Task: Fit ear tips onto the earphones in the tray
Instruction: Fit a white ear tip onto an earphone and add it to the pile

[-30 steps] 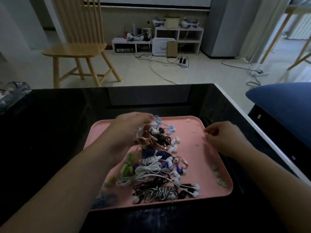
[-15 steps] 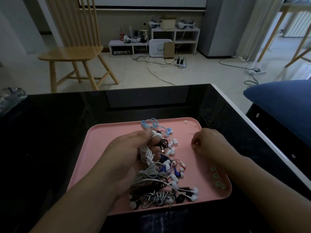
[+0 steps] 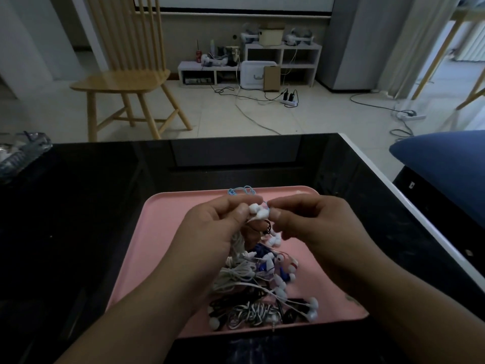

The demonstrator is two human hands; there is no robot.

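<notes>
Both hands now meet above the tray (image 3: 168, 232): our left hand (image 3: 217, 227) grips the white earphone (image 3: 258, 212), our right hand (image 3: 309, 222) has arrived, pinching its tip to seat it.

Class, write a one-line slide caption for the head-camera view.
Both hands, left and right, pinch white earbuds above a pink tray of tangled earphones.

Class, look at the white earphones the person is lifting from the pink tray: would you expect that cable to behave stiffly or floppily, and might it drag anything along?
Probably floppy: the white earphones, pinched between the left hand and right hand, trail a cable that hangs slack below. It likely tugs neighbours, since it runs into the tangled pile on the pink tray. Likely light: fingertips alone hold it.
</notes>
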